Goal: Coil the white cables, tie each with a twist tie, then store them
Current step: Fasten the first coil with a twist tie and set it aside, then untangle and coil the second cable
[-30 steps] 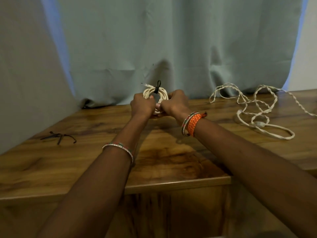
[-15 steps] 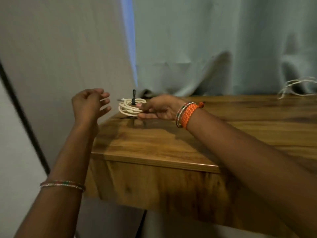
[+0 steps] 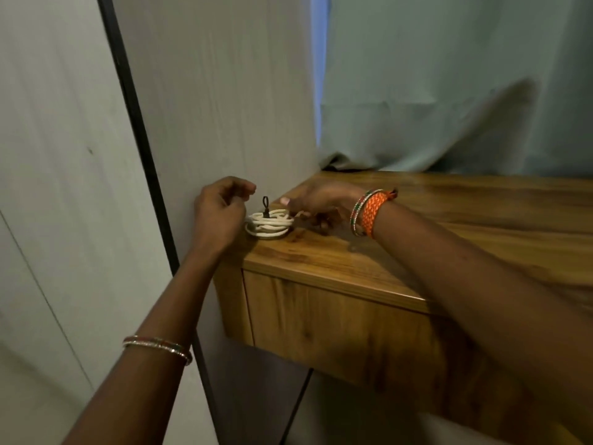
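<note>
Lowered since earlier, coiled cable (image 3: 269,224) (tied) rests on table (image 3: 353,252); right hand (image 3: 316,205) pinches it, left hand (image 3: 221,213) curled empty.

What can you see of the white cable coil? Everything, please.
The white cable coil is a small bundle of several off-white loops, bound by a dark twist tie whose looped end stands upright. It lies flat at the left corner of the wooden table, close to the grey wall. The right hand fingers are at its right side; the left hand covers its left edge, contact unclear.
</note>
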